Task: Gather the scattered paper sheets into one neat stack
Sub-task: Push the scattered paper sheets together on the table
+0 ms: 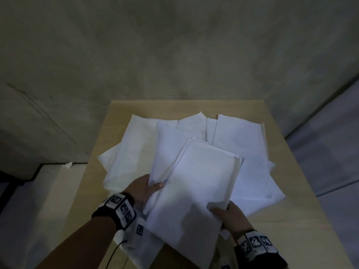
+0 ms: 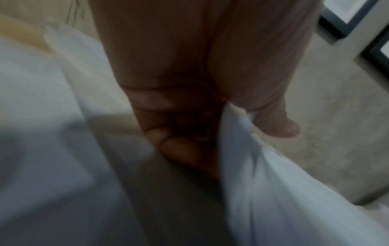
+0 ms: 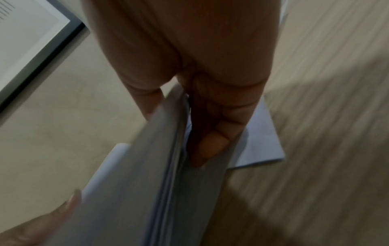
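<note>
A bundle of white paper sheets (image 1: 196, 193) is lifted above the wooden table (image 1: 303, 239), held by both hands. My left hand (image 1: 147, 188) grips its left edge, thumb on top. In the left wrist view the thumb (image 2: 280, 126) presses the sheets (image 2: 284, 199) against fingers (image 2: 179, 149) curled underneath. My right hand (image 1: 225, 214) grips the bundle's near right edge. The right wrist view shows that bundle (image 3: 151, 191) edge-on, pinched between thumb and fingers (image 3: 212, 146). More loose white sheets (image 1: 244, 144) lie fanned and overlapping on the table beneath.
The table stands against a grey concrete wall (image 1: 174, 55). Floor drops away to the left (image 1: 38, 200) and right (image 1: 330, 152) of the table. A printed marker sheet (image 1: 139, 230) and a thin black cable (image 1: 114, 253) lie near the table's front left.
</note>
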Action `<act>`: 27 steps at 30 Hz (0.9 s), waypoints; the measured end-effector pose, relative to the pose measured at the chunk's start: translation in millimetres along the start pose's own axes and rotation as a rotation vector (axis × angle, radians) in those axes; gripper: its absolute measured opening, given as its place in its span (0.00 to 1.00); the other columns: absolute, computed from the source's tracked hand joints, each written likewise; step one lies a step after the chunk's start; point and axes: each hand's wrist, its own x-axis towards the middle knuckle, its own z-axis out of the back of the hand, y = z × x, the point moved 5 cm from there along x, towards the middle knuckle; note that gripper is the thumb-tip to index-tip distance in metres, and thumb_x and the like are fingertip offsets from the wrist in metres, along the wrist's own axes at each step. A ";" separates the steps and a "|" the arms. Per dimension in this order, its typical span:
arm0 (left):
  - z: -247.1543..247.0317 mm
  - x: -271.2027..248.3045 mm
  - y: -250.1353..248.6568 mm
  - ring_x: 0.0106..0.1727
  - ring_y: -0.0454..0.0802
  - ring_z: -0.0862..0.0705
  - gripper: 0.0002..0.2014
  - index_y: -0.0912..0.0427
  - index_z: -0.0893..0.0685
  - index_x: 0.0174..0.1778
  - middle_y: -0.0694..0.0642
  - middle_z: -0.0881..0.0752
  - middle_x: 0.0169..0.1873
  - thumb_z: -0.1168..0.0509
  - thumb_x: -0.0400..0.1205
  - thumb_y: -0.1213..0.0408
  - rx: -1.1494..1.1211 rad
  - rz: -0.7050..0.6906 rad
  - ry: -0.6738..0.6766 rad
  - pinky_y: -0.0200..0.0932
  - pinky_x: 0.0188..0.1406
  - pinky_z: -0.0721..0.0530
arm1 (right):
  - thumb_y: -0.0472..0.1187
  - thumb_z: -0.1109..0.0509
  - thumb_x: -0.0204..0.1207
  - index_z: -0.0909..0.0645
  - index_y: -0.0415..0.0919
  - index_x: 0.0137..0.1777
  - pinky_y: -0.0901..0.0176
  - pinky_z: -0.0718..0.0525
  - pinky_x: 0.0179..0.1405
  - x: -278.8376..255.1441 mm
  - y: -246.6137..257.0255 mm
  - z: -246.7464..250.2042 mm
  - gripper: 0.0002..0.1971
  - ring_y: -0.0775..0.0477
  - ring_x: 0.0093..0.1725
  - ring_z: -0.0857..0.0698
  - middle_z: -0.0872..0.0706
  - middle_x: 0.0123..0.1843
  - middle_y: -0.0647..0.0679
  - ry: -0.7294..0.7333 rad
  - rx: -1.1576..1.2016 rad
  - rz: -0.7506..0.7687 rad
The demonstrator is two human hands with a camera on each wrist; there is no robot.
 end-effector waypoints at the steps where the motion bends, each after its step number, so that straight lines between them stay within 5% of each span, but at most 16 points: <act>1: -7.4 -6.4 -4.6 0.51 0.41 0.15 0.18 0.37 0.19 0.54 0.41 0.13 0.50 0.38 0.74 0.34 -0.041 -0.025 0.031 0.33 0.46 0.20 | 0.43 0.27 0.72 0.19 0.41 0.57 0.53 0.12 0.32 -0.5 1.7 -2.5 0.15 0.40 0.46 0.12 0.12 0.50 0.42 0.006 0.001 0.003; 4: -21.2 -19.5 -9.6 0.49 0.42 0.12 0.12 0.42 0.16 0.55 0.43 0.10 0.50 0.34 0.78 0.45 -0.199 -0.045 0.070 0.33 0.43 0.17 | 0.44 0.27 0.72 0.19 0.43 0.58 0.57 0.14 0.31 0.0 6.3 -2.6 0.15 0.43 0.45 0.13 0.12 0.49 0.43 0.008 0.012 -0.001; 7: -33.8 -21.9 -0.2 0.53 0.55 0.10 0.20 0.55 0.11 0.57 0.57 0.08 0.52 0.26 0.73 0.49 -0.427 0.003 0.110 0.50 0.54 0.14 | 0.43 0.28 0.74 0.20 0.45 0.58 0.62 0.19 0.30 1.5 13.1 -6.2 0.13 0.51 0.44 0.15 0.13 0.50 0.45 0.063 -0.011 0.005; 10: -47.5 -19.5 11.3 0.56 0.63 0.13 0.27 0.65 0.12 0.52 0.66 0.10 0.52 0.22 0.61 0.52 -0.491 0.022 0.008 0.59 0.59 0.16 | 0.43 0.29 0.74 0.19 0.48 0.56 0.71 0.20 0.30 2.3 18.4 -20.6 0.11 0.58 0.44 0.15 0.12 0.51 0.48 0.159 -0.055 0.044; 13: -57.1 -26.3 13.9 0.57 0.70 0.14 0.28 0.69 0.15 0.57 0.72 0.11 0.53 0.24 0.62 0.59 -0.632 -0.005 -0.054 0.69 0.59 0.18 | 0.41 0.27 0.72 0.17 0.49 0.51 0.77 0.20 0.30 1.4 23.9 -25.5 0.08 0.58 0.43 0.14 0.11 0.44 0.55 0.184 0.014 0.076; 17: -56.8 -45.7 15.1 0.55 0.66 0.12 0.32 0.71 0.16 0.60 0.70 0.10 0.53 0.19 0.59 0.65 -0.887 -0.002 0.036 0.54 0.53 0.13 | 0.41 0.17 0.56 0.11 0.37 0.48 0.55 0.13 0.51 2.8 21.8 -14.7 0.19 0.40 0.51 0.09 0.06 0.46 0.42 0.162 0.331 0.064; 19: -52.7 -54.6 9.6 0.57 0.67 0.13 0.38 0.70 0.14 0.58 0.71 0.11 0.54 0.15 0.52 0.57 -0.878 -0.025 0.111 0.57 0.57 0.14 | 0.32 0.22 0.64 0.11 0.29 0.47 0.48 0.13 0.52 2.8 23.3 -11.8 0.12 0.32 0.53 0.10 0.08 0.49 0.32 0.187 0.480 0.047; 21: -49.8 -59.7 4.5 0.60 0.66 0.14 0.35 0.68 0.12 0.57 0.69 0.12 0.57 0.16 0.55 0.54 -0.797 -0.055 0.165 0.62 0.66 0.20 | 0.26 0.27 0.68 0.13 0.23 0.50 0.43 0.14 0.54 1.7 29.2 -10.2 0.10 0.27 0.53 0.11 0.10 0.50 0.27 0.204 0.524 0.055; 24: -42.0 -66.0 -8.6 0.60 0.59 0.13 0.24 0.60 0.12 0.60 0.61 0.10 0.58 0.23 0.69 0.53 -0.628 -0.053 0.208 0.59 0.65 0.19 | 0.28 0.22 0.62 0.14 0.25 0.53 0.46 0.11 0.50 2.7 38.9 -4.7 0.17 0.31 0.50 0.10 0.09 0.48 0.30 0.154 0.562 0.115; 26: -26.4 -65.0 -17.6 0.47 0.57 0.10 0.19 0.60 0.14 0.54 0.56 0.09 0.47 0.31 0.77 0.48 -0.574 -0.021 0.194 0.51 0.51 0.15 | 0.38 0.13 0.49 0.13 0.28 0.49 0.51 0.09 0.41 5.0 41.9 6.1 0.27 0.36 0.42 0.08 0.07 0.42 0.34 0.107 0.585 0.144; 27: -14.0 -60.7 -18.7 0.39 0.55 0.12 0.20 0.62 0.16 0.50 0.56 0.11 0.40 0.34 0.78 0.46 -0.597 0.004 0.151 0.48 0.44 0.16 | 0.38 0.14 0.51 0.13 0.29 0.47 0.51 0.10 0.38 4.9 43.1 13.4 0.24 0.39 0.37 0.08 0.07 0.39 0.37 0.069 0.587 0.145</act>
